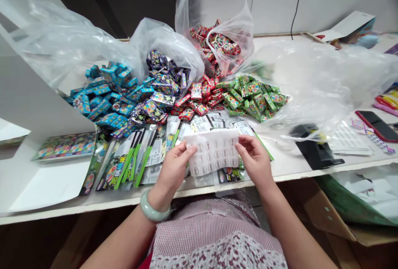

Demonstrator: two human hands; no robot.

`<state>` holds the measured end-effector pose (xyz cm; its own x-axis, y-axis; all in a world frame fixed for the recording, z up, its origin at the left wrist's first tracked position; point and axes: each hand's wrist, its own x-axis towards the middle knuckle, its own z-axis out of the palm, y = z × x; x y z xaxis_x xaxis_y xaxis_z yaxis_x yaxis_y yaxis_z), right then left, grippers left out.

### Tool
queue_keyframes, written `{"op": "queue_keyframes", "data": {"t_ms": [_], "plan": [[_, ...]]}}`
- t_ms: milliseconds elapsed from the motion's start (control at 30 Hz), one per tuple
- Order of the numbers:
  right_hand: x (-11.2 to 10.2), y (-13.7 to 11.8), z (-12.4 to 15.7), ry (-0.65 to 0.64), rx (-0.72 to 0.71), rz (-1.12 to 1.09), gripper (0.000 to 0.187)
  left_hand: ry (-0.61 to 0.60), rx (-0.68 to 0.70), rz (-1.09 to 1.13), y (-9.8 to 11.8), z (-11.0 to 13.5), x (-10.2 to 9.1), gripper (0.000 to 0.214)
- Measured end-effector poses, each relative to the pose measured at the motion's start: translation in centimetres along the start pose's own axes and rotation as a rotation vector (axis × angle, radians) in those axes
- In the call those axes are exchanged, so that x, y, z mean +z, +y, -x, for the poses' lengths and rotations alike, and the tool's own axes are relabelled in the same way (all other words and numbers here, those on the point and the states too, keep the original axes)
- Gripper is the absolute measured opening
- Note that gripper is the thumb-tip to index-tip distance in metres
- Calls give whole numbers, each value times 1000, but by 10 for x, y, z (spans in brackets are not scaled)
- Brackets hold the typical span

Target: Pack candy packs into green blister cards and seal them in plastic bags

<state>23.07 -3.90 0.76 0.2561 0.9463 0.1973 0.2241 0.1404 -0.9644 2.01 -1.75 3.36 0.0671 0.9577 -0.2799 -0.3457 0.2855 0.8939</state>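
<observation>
Between my two hands a sheet of round clear stickers point(214, 153) is held up over the table's front edge. My left hand point(174, 162) pinches its left side with thumb and fingers; a pale green bangle circles that wrist. At the right side, my right hand point(255, 157) grips the sheet's upper corner the same way. Under and behind the sheet lie flat printed plastic pouches point(130, 159) with green and black strips. Farther back are heaps of small candy boxes: blue ones point(105, 95), purple ones point(166, 76), red ones point(199, 95) and green ones point(253, 95).
Clear plastic bags point(83, 37) stand open behind the heaps, and another bag point(304, 78) spreads to the right. A black stand point(317, 149) and a phone point(377, 124) lie at the right. Printed card sheets point(66, 144) are at the left. A cardboard box point(329, 215) sits below the table.
</observation>
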Motion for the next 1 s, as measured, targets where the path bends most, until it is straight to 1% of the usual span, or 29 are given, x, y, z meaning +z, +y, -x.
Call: {"op": "queue_keyframes", "data": {"t_ms": [100, 133, 167, 200, 267, 300, 333, 367, 400, 433, 500, 533, 567, 600, 667, 700, 767, 833, 867, 933, 1000], "plan": [[7, -4, -6, 0, 49, -82, 17, -27, -10, -39, -2, 0, -4, 29], [9, -7, -7, -8, 66, -111, 18, -21, 26, -85, -3, 0, -6, 27], [12, -9, -7, -9, 80, -137, 20, 8, 99, -167, -3, -1, -9, 25], [14, -11, -8, -7, 89, -154, 22, 62, 206, -280, -3, -1, -12, 22], [17, -12, -7, 0, 89, -160, 27, 216, 466, -536, -1, -3, -17, 17], [18, -11, -7, 0, 82, -149, 28, 283, 572, -642, 1, -4, -20, 15], [19, -10, -6, -8, 75, -131, 26, 318, 634, -714, 2, -5, -22, 14], [18, -9, -6, -15, 70, -105, 22, 310, 647, -743, 3, -5, -24, 13], [18, -8, -5, -21, 66, -75, 19, 270, 613, -726, 4, -6, -25, 13], [17, -7, -5, -24, 65, -44, 17, 210, 541, -671, 5, -6, -25, 13], [16, -7, -6, -27, 80, -11, 18, 114, 371, -481, 5, -7, -24, 14], [16, -8, -6, -29, 97, -17, 19, 97, 309, -376, 4, -7, -22, 16], [16, -10, -6, -29, 117, -38, 20, 105, 275, -286, 4, -7, -21, 23], [17, -12, -6, -27, 140, -69, 20, 125, 264, -226, 4, -7, -19, 32], [19, -15, -6, -11, 181, -142, 22, 178, 283, -186, 4, -5, -14, 43], [20, -16, -6, -1, 196, -173, 24, 202, 304, -187, 4, -4, -12, 44], [21, -18, -4, 21, 210, -219, 31, 225, 361, -213, 4, -2, -9, 36], [20, -18, -3, 31, 187, -233, 33, 182, 411, -273, 5, 0, -8, 22], [19, -18, -2, 22, 160, -214, 30, 137, 419, -310, 6, 0, -9, 14], [16, -17, 0, -32, 105, -148, 23, 50, 377, -359, 8, 1, -10, 3], [14, -17, 0, -108, 99, -109, 22, 9, 290, -330, 9, 2, -12, 13]]}}
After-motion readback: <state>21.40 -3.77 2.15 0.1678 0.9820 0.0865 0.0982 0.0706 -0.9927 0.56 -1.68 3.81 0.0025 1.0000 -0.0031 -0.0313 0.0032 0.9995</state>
